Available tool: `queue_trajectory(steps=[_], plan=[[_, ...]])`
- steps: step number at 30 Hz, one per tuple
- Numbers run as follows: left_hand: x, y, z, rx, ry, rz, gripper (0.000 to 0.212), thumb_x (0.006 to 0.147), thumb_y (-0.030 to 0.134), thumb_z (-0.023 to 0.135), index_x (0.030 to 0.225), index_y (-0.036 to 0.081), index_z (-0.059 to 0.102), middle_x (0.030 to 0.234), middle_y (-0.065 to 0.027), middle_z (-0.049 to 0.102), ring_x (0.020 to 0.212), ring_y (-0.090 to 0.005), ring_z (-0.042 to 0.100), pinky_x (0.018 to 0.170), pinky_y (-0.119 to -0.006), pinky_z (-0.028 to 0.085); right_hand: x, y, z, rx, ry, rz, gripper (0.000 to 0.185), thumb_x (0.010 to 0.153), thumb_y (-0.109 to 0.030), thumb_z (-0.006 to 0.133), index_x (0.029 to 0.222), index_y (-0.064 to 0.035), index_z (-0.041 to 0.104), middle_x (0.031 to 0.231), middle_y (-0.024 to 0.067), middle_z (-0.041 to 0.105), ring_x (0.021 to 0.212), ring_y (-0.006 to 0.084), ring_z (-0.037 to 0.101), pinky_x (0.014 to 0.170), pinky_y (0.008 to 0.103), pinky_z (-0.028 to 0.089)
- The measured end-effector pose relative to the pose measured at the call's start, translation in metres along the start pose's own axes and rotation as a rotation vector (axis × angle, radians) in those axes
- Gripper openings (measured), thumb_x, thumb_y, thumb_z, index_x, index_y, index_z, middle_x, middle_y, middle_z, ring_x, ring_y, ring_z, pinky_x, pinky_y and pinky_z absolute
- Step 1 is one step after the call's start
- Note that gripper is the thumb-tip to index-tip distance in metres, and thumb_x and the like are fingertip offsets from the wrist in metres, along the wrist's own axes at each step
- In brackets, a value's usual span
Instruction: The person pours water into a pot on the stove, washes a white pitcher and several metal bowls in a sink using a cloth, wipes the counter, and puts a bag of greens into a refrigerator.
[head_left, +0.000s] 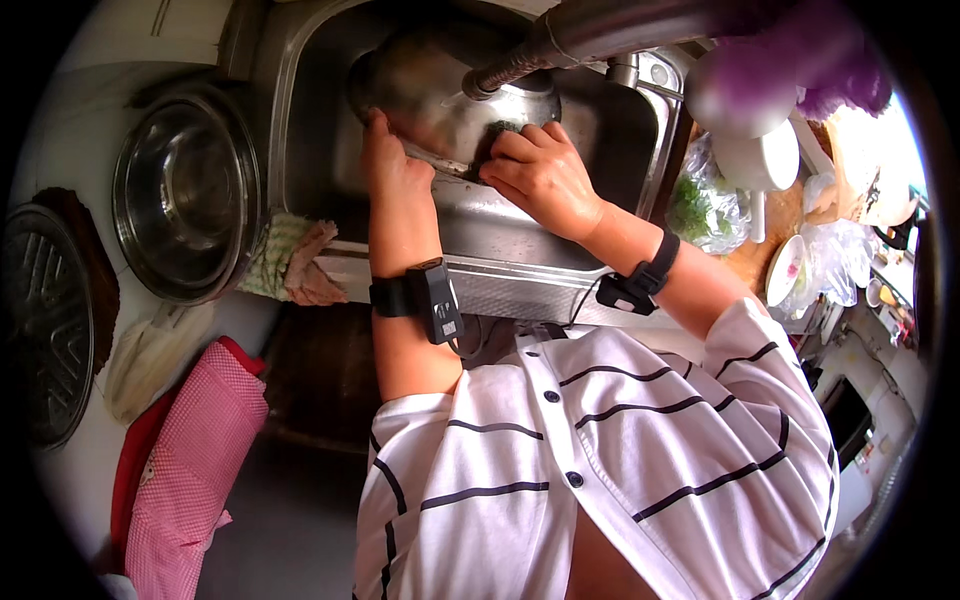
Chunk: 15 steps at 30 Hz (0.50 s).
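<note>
A rounded metal pot (442, 105) is tilted inside the stainless steel sink (480, 234), below the faucet spout (517, 69). My left hand (394, 154) grips the pot's near rim at its left side, thumb on the outside. In my right hand (544, 176) is a dark scouring pad (496, 136), pressed against the pot near the rim's right part. My fingers cover much of the pad. The wet skin of both hands shines. Whether water runs from the spout cannot be made out.
A steel basin (184, 195) stands left of the sink, with a striped cloth (274, 251) and brown rag (313, 266) at the sink's corner. Further left lies a ridged dark pan (49, 322). Bagged greens (697, 202) and a white handled vessel (761, 161) are at right.
</note>
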<state>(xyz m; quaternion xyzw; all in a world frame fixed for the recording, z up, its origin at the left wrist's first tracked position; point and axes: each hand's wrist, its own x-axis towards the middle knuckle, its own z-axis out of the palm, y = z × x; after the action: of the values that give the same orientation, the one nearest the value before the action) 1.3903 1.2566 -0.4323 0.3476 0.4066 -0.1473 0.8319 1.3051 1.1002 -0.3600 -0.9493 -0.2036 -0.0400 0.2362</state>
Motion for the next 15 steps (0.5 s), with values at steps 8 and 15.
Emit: queue_trajectory(steps=[8,15], plan=[[0.005,0.005,0.008,0.029,0.031,-0.093,0.038,0.100,0.030,0.034,0.122,0.004,0.050,0.121,-0.0111,0.055,0.110,-0.0239,0.053,0.095,-0.041,0.044,0.021,-0.003,0.022,-0.055,0.162,0.006,0.025,0.072,-0.018,0.063,0.097,-0.0190,0.067,0.107,-0.0009,0.058,0.095,0.0229,0.053,0.086,0.0365,0.041],[0.020,0.028,-0.030,0.229,0.086,-0.100,0.037,0.099,0.035,0.038,0.115,0.007,0.056,0.113,-0.0066,0.061,0.094,-0.0212,0.061,0.082,-0.040,0.049,-0.038,0.066,0.049,0.397,0.400,0.656,0.055,0.079,0.007,0.050,0.130,-0.0131,0.050,0.142,0.0137,0.039,0.125,0.0403,0.040,0.104,0.0423,0.034]])
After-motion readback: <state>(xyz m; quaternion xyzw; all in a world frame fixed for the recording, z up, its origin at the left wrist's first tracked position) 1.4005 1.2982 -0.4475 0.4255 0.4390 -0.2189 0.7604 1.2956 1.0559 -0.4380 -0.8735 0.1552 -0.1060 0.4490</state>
